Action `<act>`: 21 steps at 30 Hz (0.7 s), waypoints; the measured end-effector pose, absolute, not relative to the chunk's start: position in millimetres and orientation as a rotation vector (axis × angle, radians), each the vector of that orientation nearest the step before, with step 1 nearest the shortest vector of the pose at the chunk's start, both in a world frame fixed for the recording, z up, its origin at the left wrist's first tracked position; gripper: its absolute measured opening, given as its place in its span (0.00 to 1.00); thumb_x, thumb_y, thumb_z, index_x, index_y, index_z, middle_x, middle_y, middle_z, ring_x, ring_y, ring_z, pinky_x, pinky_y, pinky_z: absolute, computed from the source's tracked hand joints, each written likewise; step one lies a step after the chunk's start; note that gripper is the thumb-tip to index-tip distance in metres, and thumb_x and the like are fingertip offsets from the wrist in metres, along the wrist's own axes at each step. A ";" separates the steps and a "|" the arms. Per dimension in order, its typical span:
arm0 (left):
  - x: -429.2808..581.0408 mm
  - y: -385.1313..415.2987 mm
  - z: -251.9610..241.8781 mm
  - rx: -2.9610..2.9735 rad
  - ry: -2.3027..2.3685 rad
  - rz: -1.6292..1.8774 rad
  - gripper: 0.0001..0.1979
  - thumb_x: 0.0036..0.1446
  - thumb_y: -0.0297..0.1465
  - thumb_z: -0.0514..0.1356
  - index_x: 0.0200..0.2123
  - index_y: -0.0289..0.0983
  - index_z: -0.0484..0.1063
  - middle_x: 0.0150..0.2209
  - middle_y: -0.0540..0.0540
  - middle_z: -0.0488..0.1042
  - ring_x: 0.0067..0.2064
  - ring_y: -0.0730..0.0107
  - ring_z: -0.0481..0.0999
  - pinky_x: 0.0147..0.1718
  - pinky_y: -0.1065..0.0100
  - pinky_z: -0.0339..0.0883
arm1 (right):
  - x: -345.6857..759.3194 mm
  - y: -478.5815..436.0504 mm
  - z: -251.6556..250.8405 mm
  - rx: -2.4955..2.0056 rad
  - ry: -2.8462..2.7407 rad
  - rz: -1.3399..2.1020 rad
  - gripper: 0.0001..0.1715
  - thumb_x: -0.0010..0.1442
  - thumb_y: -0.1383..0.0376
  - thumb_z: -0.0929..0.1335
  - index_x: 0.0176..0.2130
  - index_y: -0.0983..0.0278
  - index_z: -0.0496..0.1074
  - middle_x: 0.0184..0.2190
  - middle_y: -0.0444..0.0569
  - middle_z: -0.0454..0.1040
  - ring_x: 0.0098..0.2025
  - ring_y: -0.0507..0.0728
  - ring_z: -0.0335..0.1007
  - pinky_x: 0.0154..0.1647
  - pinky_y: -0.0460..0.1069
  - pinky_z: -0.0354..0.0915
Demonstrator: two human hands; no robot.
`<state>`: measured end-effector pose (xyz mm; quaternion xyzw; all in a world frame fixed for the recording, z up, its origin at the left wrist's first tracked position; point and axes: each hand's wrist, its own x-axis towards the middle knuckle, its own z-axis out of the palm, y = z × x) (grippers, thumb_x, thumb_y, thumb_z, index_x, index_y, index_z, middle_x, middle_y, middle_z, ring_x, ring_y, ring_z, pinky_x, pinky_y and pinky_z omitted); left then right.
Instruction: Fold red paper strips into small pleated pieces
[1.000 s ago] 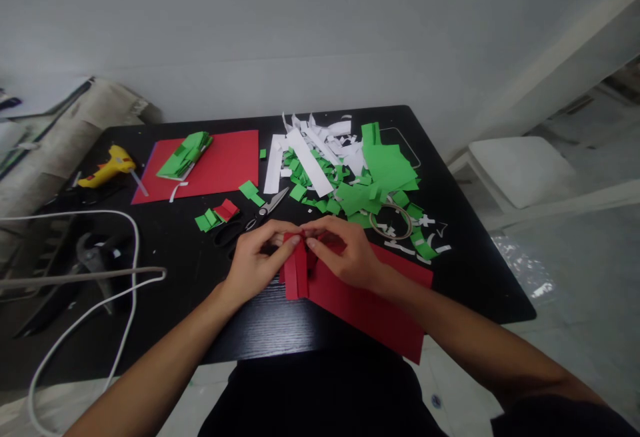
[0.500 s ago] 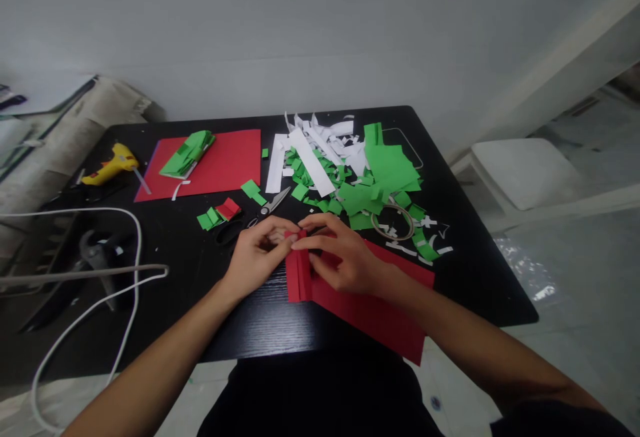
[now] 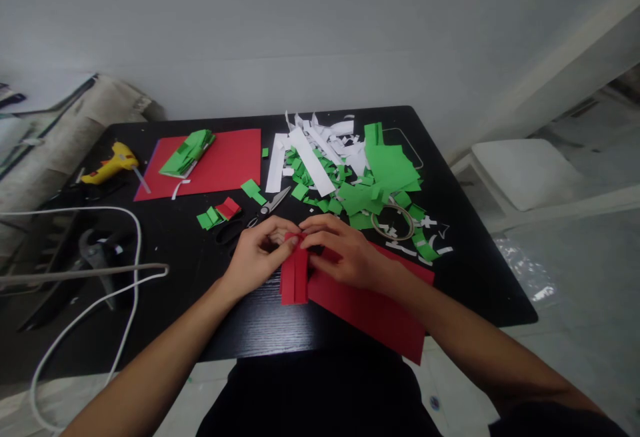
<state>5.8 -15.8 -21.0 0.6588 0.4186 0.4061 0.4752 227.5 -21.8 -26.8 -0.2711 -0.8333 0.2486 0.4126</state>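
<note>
My left hand [image 3: 260, 250] pinches the upper end of a folded red paper strip [image 3: 295, 277], thumb on the near face. From the other side my right hand [image 3: 343, 250] has its fingertips closed at the strip's top right edge. The strip hangs toward me and shows lengthwise creases or layers. Under my right hand and forearm lies a larger red paper sheet [image 3: 370, 310]. Just beyond my left hand are scissors [image 3: 270, 207] with the blades partly apart, their dark handles close to my knuckles. Small folded green and red paper pieces [image 3: 220, 213] lie left of the scissors.
A heap of green paper scraps [image 3: 390, 170] and white paper strips [image 3: 313, 160] covers the back right, with a tape ring [image 3: 393, 223] beside it. At left are a yellow glue gun [image 3: 113, 163], a red sheet [image 3: 230, 157] bearing a green folded bundle [image 3: 189, 153], and a white cable [image 3: 137, 277].
The folded red strip has shifted slightly left and turned a little. My right fingertips have drawn back slightly from my left thumb; both hands stay at the strip's top.
</note>
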 end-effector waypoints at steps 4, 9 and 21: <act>4.4 -16.1 -20.4 1.635 1.054 0.970 0.05 0.63 0.31 0.66 0.40 0.35 0.78 0.30 0.49 0.78 0.29 0.75 0.74 0.31 0.74 0.68 | 226.5 -21.2 -27.7 -0.718 -2.044 0.564 0.13 0.65 0.74 0.69 0.47 0.59 0.73 0.52 0.53 0.77 0.57 0.59 0.77 0.58 0.57 0.76; 4.4 -15.9 -20.7 1.617 1.058 0.971 0.05 0.62 0.32 0.67 0.39 0.36 0.79 0.30 0.49 0.78 0.29 0.75 0.74 0.30 0.74 0.68 | 224.5 -20.8 -31.1 -0.702 -2.000 0.542 0.15 0.64 0.76 0.70 0.48 0.60 0.73 0.48 0.52 0.81 0.54 0.57 0.80 0.56 0.54 0.78; 6.2 -15.2 -17.7 1.569 1.070 1.002 0.07 0.60 0.33 0.68 0.36 0.35 0.79 0.26 0.50 0.76 0.27 0.76 0.73 0.27 0.75 0.67 | 222.6 -22.7 -34.8 -0.754 -1.953 0.555 0.13 0.65 0.73 0.71 0.47 0.58 0.74 0.49 0.49 0.82 0.52 0.56 0.81 0.54 0.53 0.78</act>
